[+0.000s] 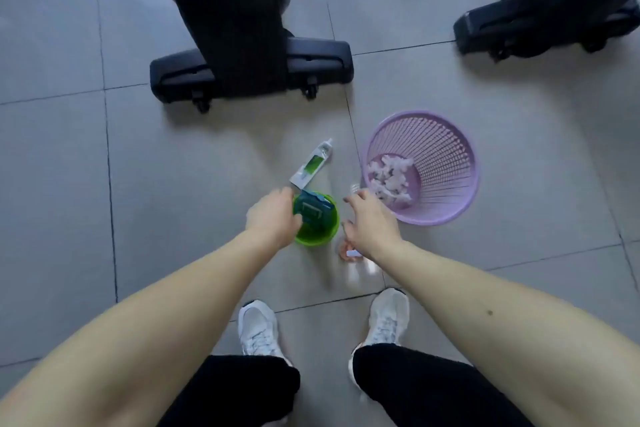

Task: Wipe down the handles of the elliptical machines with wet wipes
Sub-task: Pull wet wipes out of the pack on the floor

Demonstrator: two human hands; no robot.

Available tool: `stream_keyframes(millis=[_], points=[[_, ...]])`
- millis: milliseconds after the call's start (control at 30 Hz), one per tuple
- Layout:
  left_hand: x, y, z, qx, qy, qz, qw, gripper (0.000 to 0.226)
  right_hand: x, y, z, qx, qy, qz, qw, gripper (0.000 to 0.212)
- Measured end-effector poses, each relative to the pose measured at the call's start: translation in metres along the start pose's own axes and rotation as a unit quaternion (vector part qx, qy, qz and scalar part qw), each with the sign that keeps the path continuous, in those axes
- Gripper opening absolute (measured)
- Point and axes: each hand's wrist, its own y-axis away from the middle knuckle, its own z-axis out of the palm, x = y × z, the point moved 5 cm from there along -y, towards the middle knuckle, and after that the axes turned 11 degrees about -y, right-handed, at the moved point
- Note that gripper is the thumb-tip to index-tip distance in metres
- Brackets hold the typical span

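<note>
The left hand (272, 217) grips a dark teal wipes pack (313, 210) over the round green plastic tub (317, 232). The right hand (370, 224) hangs loose, fingers apart, by the purple plastic basket (446, 163).

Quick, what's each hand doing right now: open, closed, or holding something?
Left hand: grips the teal wipes pack standing in the green cup.
Right hand: fingers loosely spread over the floor; whether it holds anything cannot be told.
</note>
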Motion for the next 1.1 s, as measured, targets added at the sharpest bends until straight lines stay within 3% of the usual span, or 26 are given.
stream_keyframes(millis=[267,567,767,900,1100], points=[[-0.024,-0.113,0.092,0.028,-0.054,0.094,0.994,0.075,0.038,-0.104,0.104,-0.006,0.079,-0.086,0.993,0.039],[-0.027,-0.148,0.138,0.099,-0.048,0.17,0.979,0.064,0.057,-0.138,0.141,0.024,0.126,-0.177,0.976,0.042],[-0.029,-0.151,0.143,0.07,0.107,0.145,0.981,0.042,0.054,-0.137,0.138,0.022,0.086,-0.151,0.985,0.028],[-0.034,-0.141,0.138,0.083,0.176,0.162,0.967,0.024,0.036,-0.134,0.119,0.023,0.052,-0.159,0.986,0.031],[-0.046,-0.135,0.113,0.093,0.379,0.156,0.907,0.046,0.005,-0.147,0.066,0.055,-0.057,-0.191,0.978,0.018]])
